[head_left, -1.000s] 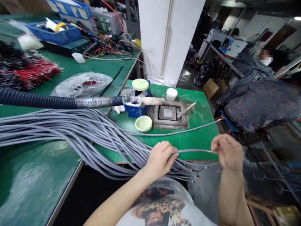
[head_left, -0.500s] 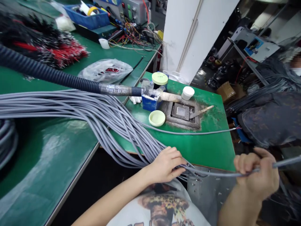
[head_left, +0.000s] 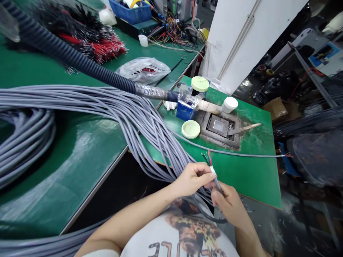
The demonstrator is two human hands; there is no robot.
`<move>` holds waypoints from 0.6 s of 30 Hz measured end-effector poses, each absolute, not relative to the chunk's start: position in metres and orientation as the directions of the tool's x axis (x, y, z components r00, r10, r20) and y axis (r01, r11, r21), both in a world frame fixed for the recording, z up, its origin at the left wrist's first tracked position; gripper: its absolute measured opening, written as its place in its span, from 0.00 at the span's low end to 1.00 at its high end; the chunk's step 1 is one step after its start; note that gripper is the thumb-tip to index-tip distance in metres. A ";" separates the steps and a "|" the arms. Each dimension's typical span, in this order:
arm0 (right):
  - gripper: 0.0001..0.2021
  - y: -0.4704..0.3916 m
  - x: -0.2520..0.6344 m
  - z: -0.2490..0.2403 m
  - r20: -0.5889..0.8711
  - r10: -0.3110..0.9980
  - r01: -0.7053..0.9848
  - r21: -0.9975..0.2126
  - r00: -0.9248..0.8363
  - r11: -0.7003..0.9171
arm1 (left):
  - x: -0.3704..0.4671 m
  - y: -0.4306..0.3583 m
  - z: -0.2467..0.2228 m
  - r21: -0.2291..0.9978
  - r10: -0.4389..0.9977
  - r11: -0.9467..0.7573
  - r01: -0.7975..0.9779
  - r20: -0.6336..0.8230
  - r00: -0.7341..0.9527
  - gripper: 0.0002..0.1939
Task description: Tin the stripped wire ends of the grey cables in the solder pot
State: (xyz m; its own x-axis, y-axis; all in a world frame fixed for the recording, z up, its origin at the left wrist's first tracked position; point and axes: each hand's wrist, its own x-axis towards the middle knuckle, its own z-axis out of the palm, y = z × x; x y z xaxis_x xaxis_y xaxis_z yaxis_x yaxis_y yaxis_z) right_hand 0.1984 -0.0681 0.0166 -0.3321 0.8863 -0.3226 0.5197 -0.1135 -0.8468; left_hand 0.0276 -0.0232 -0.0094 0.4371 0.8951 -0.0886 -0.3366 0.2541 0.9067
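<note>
Between my hands is the end of a grey cable (head_left: 217, 184), pointing up, with red and black wires (head_left: 209, 158) fanned out above a white sleeve-like band. My left hand (head_left: 195, 178) pinches it close to that white part. Just below, my right hand (head_left: 229, 202) is closed round the grey jacket. The cable curves down in front of my shirt. A thick bundle of grey cables (head_left: 150, 130) runs from the left to beneath my left hand. One single grey cable (head_left: 241, 154) lies apart across the green board, its bared wire ends at the right edge.
On the green board (head_left: 254, 175) stand a solder pot (head_left: 218, 125) with a flat scraper (head_left: 245, 129) across it, a pale green lid (head_left: 190, 129), a white cup (head_left: 229, 104) and a lidded jar (head_left: 200, 85). A ribbed hose (head_left: 107, 76) crosses from upper left. Coiled cable (head_left: 26, 150) lies left.
My right hand has come in from the far right to meet my left. The cable end with its bared wires now shows upright between them. The view has shifted.
</note>
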 end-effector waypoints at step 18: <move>0.15 -0.049 0.204 0.026 -0.255 0.932 0.541 -0.837 -0.256 -0.080 | 0.033 -0.012 -0.004 0.831 0.970 0.234 -0.506 -0.160 0.184 0.15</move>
